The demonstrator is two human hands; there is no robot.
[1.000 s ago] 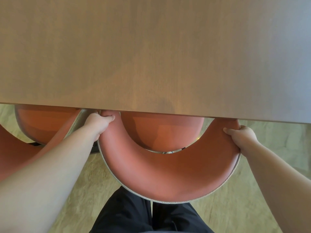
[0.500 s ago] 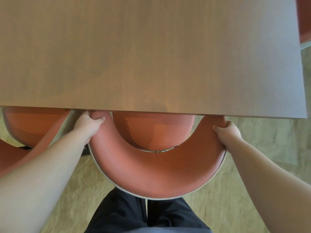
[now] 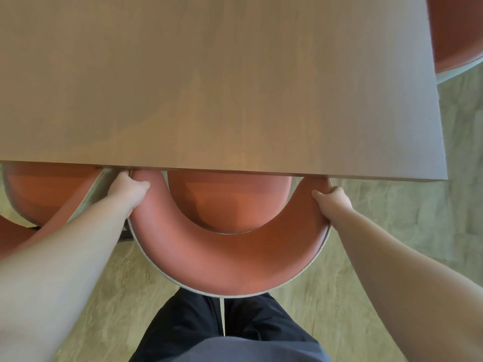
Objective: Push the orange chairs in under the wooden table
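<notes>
An orange chair (image 3: 230, 259) with a curved backrest stands right in front of me, its seat partly tucked beneath the near edge of the wooden table (image 3: 209, 87). My left hand (image 3: 128, 190) grips the left end of the backrest. My right hand (image 3: 332, 202) grips the right end. Both arm tips of the backrest touch or sit just under the table edge. A second orange chair (image 3: 39, 197) stands close to the left, its seat also partly under the table. A third orange chair (image 3: 454, 35) shows past the table's far right corner.
The floor (image 3: 392, 218) is pale greenish-beige and bare to the right of the chair. My dark trousers (image 3: 222, 327) are directly behind the backrest. The table's right corner (image 3: 444, 178) ends just right of my right hand.
The view has shifted right, revealing the table's right corner and the far chair. The gripped chair's backrest ends sit a little closer under the table edge. Both hands keep their hold.
</notes>
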